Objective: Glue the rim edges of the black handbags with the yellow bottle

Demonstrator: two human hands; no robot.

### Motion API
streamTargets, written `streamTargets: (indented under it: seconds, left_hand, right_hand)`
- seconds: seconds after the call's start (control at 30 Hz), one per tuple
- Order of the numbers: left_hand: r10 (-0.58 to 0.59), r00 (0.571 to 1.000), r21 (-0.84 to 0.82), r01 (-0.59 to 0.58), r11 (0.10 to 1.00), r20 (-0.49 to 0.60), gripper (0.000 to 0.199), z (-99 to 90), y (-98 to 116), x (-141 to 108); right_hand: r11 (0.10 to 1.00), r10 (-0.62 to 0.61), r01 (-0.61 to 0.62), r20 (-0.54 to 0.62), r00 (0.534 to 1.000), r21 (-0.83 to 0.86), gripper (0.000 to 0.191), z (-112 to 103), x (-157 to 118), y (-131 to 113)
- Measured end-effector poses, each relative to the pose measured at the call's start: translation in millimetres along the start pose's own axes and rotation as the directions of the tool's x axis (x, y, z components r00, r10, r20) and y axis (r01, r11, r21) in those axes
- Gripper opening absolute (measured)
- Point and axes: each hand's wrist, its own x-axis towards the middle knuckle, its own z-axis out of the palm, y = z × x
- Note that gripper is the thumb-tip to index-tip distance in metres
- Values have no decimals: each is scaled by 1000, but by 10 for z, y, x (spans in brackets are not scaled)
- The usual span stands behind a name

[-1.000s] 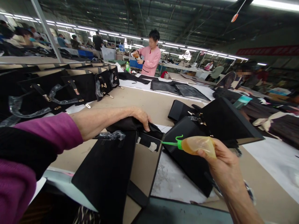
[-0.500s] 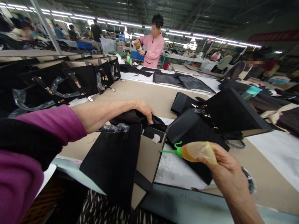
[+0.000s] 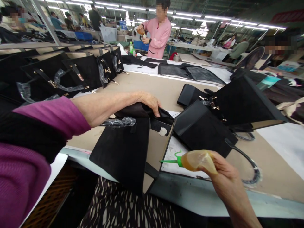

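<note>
A black bag (image 3: 123, 152) lies at the table's front edge, its beige inside (image 3: 155, 145) showing on the right. My left hand (image 3: 150, 102) is closed on dark lining fabric (image 3: 135, 110) at the bag's far side. A plastic-wrapped handle (image 3: 122, 121) rests over the bag's upper part. In my right hand (image 3: 219, 164) is a soft bottle of amber liquid (image 3: 196, 160) with a green nozzle. The nozzle tip (image 3: 162, 161) is at the right edge of the bag's beige inside.
More black bags (image 3: 83, 71) stand in a row at the left. Other black bags (image 3: 204, 126) lie to the right, one with a loose handle (image 3: 255, 174). Across the table, a person in pink (image 3: 159, 38) holds a bottle. Flat black pieces (image 3: 175, 70) lie at the back.
The nozzle tip has moved along the bag's right edge toward the near side, with my right hand. The head view has shifted a little. My left hand keeps its grip on the fabric.
</note>
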Motion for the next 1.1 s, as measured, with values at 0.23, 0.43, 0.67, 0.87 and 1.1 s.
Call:
streamTargets:
  seconds: [0.23, 0.43, 0.67, 0.87, 1.1]
  left_hand:
    - [-30, 999, 85, 31, 996, -11, 29, 40, 128, -100]
    - [-53, 996, 90, 59, 994, -65, 29, -13, 226, -375]
    - [4, 962, 292, 78, 953, -272, 23, -166, 479, -1052]
    - [11, 882, 553, 285, 783, -471, 11, 196, 310, -1289]
    - [-23, 793, 536, 432, 725, -608, 17, 545, -73, -1355]
  right_hand:
    - [990, 62, -77, 121, 991, 122, 19, 51, -141, 57]
    - [952, 148, -186, 163, 975, 244, 27, 124, -139, 110]
    - [792, 235, -203, 19, 972, 576, 38, 343, 136, 160]
    - [742, 181, -154, 26, 983, 652, 38, 708, 412, 152]
    - [850, 55, -38, -17, 998, 525, 44, 1108, 647, 241]
